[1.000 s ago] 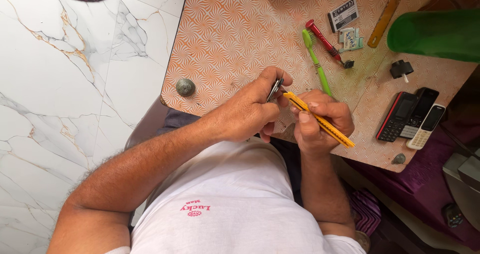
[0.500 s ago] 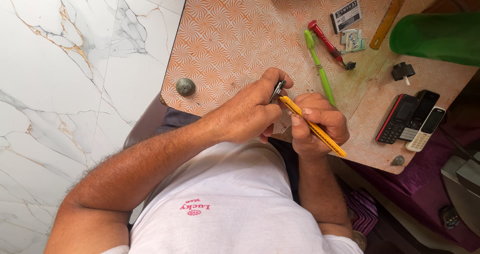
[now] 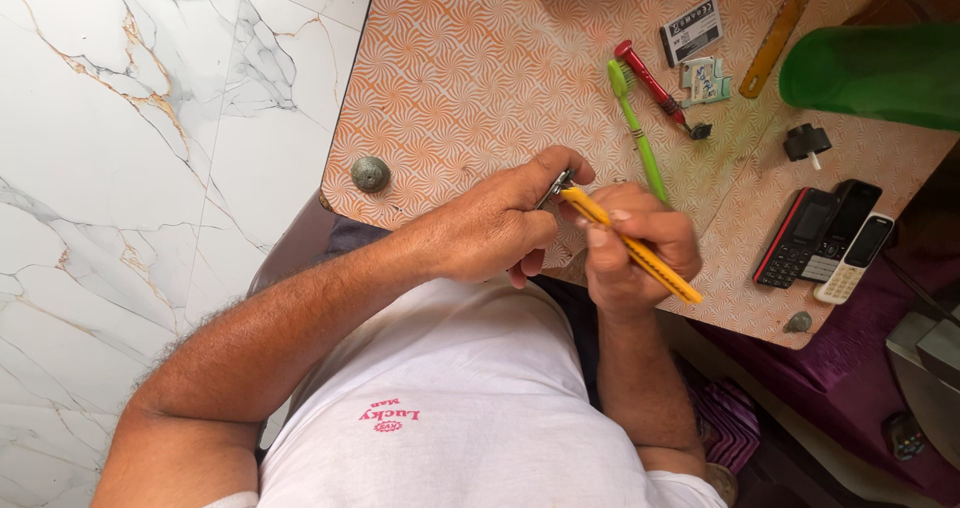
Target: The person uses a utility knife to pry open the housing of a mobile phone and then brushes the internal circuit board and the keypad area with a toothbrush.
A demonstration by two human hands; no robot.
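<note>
Both hands meet over the near edge of an orange-patterned table [image 3: 460, 78]. My left hand [image 3: 495, 233] pinches a small dark metal part [image 3: 556, 185] between thumb and fingertips. My right hand [image 3: 640, 253] grips a yellow-handled tool [image 3: 640, 253] that slants from lower right up to the left. Its tip touches the metal part. The rest of that part is hidden behind my left fingers.
On the table lie a green toothbrush [image 3: 635, 128], a red-handled tool [image 3: 650, 83], a small battery [image 3: 691, 30], a yellow ruler [image 3: 782, 30], a green container [image 3: 870, 73], a black knob [image 3: 805, 143], three phones [image 3: 825, 238] and a grey round object [image 3: 370, 174]. White marble floor [image 3: 130, 168] lies to the left.
The yellow tool's tip has stayed on the metal part, with its handle tilting slightly. Both hands have barely moved.
</note>
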